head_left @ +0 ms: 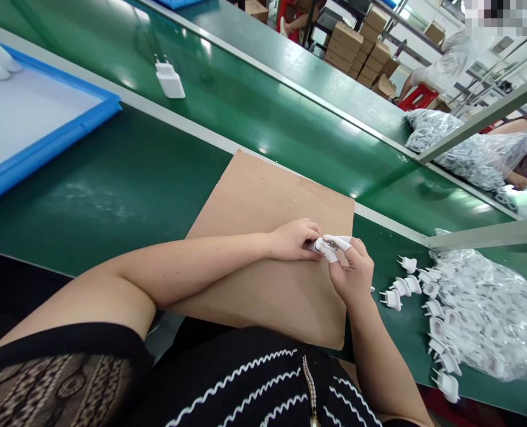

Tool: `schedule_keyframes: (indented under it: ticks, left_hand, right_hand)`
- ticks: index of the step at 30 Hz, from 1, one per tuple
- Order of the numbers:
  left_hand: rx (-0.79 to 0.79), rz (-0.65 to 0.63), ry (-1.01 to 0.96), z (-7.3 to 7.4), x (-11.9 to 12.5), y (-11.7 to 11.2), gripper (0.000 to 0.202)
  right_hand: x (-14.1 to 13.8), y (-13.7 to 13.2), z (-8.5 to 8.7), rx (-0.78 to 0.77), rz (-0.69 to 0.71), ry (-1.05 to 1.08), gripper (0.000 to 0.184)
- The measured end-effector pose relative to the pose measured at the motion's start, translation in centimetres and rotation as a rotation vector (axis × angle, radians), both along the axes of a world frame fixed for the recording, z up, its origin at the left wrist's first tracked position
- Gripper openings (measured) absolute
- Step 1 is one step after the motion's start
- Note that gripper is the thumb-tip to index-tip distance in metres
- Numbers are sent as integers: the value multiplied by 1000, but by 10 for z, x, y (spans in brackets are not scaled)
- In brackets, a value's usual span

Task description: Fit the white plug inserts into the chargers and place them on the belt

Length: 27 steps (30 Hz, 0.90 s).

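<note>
My left hand (295, 239) and my right hand (354, 268) meet above the right side of a brown cardboard sheet (263, 207). Between their fingertips is a small white charger part (318, 244) with a dark edge, mostly hidden by the fingers. The fingers of my left hand are curled around its left end. White covers sit on the thumb and fingers of my right hand, which pinch the part from the other side. Just right of my right hand, several loose white plug pieces (392, 299) with metal pins lie on the green table (107, 172).
A clear bag (498, 314) full of white plug pieces lies on the right. One white charger (171, 80) stands on the green conveyor belt (227, 89) beyond a pale rail. A blue-rimmed tray (85, 121) is at left. Other people sit beyond, near stacked cardboard boxes (345, 44).
</note>
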State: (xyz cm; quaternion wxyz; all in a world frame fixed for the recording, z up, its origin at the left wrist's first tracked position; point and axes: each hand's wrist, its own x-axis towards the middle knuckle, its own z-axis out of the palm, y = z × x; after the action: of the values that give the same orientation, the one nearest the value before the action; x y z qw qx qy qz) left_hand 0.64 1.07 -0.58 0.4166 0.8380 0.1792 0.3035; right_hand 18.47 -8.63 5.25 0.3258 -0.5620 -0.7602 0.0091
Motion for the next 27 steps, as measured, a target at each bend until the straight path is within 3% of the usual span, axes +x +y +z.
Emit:
schedule_keyframes:
  ticks: [4, 14, 27]
  left_hand:
    - [-3, -2, 16, -1, 0, 1, 18]
    - [28, -7, -3, -3, 1, 2, 16]
    - [2, -11, 28, -1, 1, 2, 21]
  right_hand:
    - [0, 0, -1, 51, 2, 42, 22]
    - [0, 4, 5, -6, 56, -167, 17]
    - [10, 14, 2, -29, 135, -89, 10]
